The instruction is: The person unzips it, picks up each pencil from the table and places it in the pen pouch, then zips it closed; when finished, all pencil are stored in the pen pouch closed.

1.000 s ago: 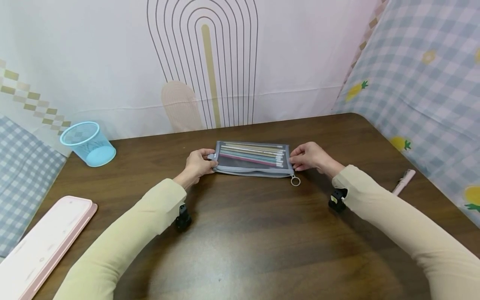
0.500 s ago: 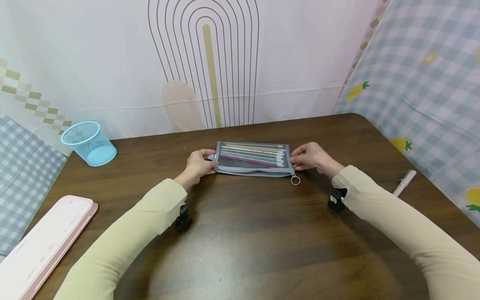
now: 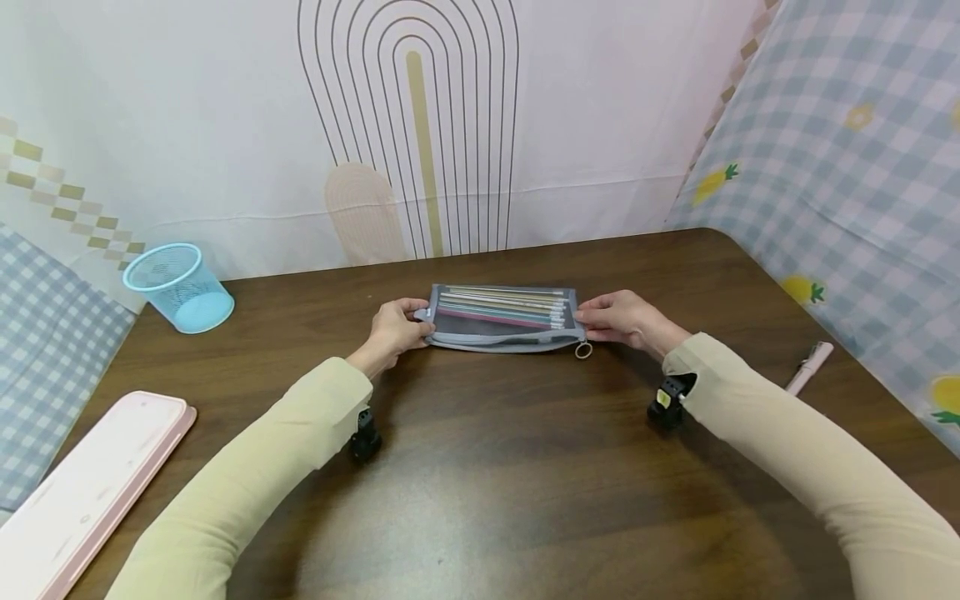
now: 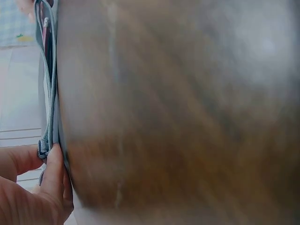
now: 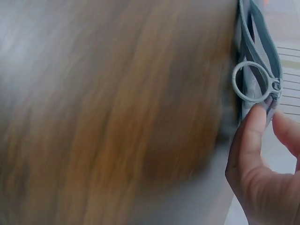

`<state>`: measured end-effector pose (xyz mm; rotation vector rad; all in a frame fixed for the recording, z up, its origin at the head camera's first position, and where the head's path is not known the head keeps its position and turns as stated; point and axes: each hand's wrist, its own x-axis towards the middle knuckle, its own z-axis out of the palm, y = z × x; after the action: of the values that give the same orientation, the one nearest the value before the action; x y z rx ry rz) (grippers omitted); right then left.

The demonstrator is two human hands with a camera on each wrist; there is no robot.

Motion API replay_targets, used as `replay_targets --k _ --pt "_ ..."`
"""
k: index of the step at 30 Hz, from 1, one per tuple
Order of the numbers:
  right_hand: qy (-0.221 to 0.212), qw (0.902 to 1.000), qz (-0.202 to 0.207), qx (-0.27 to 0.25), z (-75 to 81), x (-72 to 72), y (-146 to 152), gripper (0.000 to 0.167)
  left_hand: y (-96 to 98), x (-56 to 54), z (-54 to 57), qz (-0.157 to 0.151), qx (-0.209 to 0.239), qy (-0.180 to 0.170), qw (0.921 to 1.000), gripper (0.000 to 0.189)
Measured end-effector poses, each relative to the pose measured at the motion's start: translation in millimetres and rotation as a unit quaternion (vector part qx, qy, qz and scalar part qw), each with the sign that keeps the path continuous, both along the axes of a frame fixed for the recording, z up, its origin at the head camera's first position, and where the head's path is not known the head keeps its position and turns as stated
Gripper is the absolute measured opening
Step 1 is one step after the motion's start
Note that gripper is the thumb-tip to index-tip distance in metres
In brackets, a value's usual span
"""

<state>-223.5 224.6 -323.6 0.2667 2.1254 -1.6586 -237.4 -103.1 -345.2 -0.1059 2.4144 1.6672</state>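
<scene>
A grey mesh zip pouch (image 3: 480, 328) lies on the brown wooden table with several pencils (image 3: 510, 304) showing through its top. My left hand (image 3: 393, 332) pinches its left end between thumb and fingers, near the small tab. At the other end my right hand (image 3: 626, 320) pinches the right edge, just beside the zipper's ring pull (image 3: 583, 350). Both wrist views show the zip side parted. Inside the gap, a pencil's end (image 4: 46, 23) is visible in the left wrist view. The ring (image 5: 236, 79) hangs close to the right fingertips.
A light blue mesh pen cup (image 3: 180, 292) stands at the back left corner. A pink-and-white flat case (image 3: 97, 492) lies at the front left. To the right of the right forearm is a pale pink pen (image 3: 810, 367). A patterned cloth hangs behind the table.
My right hand has shifted slightly left with the pouch's right end, and the front zip edge bows apart more. The ring pull has moved a little left and up. My left hand stays nearly still.
</scene>
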Motion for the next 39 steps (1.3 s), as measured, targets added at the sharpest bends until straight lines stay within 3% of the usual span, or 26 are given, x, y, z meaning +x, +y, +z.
replay_targets --k 6,9,12,14,16,18,20,23,26,31,39 --pt "-0.027 0.9977 -0.017 -0.059 -1.1 -3.7 -5 0.054 -5.5 -1.4 2.0 -0.006 -0.034 0.023 0.9991 0.047" --pt "-0.031 0.9965 -0.023 -0.074 -2.2 -4.1 -9 0.051 -9.7 -3.3 3.2 -0.012 -0.086 0.048 0.9950 0.047" --pt "-0.028 0.9963 -0.023 -0.078 -1.0 -1.6 -13 0.047 -11.5 -4.2 6.6 -0.002 -0.148 0.109 0.9829 0.047" --pt "-0.026 0.9961 -0.026 -0.080 -1.5 -1.4 -13 0.045 -7.8 -3.0 9.7 0.009 -0.166 0.169 0.9715 0.043" --pt "-0.025 0.9958 -0.030 -0.083 -1.9 -1.5 -14 0.046 2.5 1.9 14.0 0.009 -0.149 0.216 0.9650 0.035" --pt "-0.024 0.9957 -0.033 -0.084 -2.2 -1.7 -14 0.049 18.3 10.5 16.9 -0.022 -0.111 0.241 0.9640 0.025" --pt "-0.023 0.9955 -0.034 -0.086 -2.4 -1.9 -16 0.051 38.0 22.2 17.9 -0.072 -0.064 0.227 0.9692 0.017" --pt "-0.023 0.9952 -0.037 -0.088 -2.7 -2.2 -18 0.047 67.2 40.2 14.6 -0.149 -0.007 0.161 0.9756 0.011" --pt "-0.025 0.9945 -0.043 -0.092 -1.8 -1.8 -20 0.040 91.9 52.0 9.3 -0.185 0.033 0.093 0.9778 0.010" --pt "-0.026 0.9944 -0.047 -0.090 -1.2 -0.9 -22 0.046 118.8 58.3 2.5 -0.186 0.068 0.046 0.9791 0.011" --pt "-0.021 0.9940 -0.046 -0.097 -3.2 0.3 -22 0.045 135.5 63.4 -1.8 -0.163 0.109 0.015 0.9805 0.012"
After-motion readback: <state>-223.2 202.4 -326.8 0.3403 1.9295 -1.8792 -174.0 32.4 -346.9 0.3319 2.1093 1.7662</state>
